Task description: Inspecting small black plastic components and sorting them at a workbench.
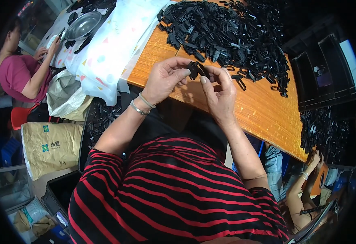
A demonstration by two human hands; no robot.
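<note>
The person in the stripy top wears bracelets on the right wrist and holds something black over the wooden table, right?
Not quite: the head view shows the bracelets on the left wrist. The person does hold something black over the wooden table.

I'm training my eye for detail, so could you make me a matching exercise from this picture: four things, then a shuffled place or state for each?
Things
1. Left hand and right hand
2. Metal bowl
3. Tan sack
4. Heap of black parts

Places and states
A. Upper left of the picture
B. Spread over the far part of the wooden table
C. Fingertips on small black plastic
D. At the left, below a whitish bag

Pairs: 1-C, 2-A, 3-D, 4-B
</note>
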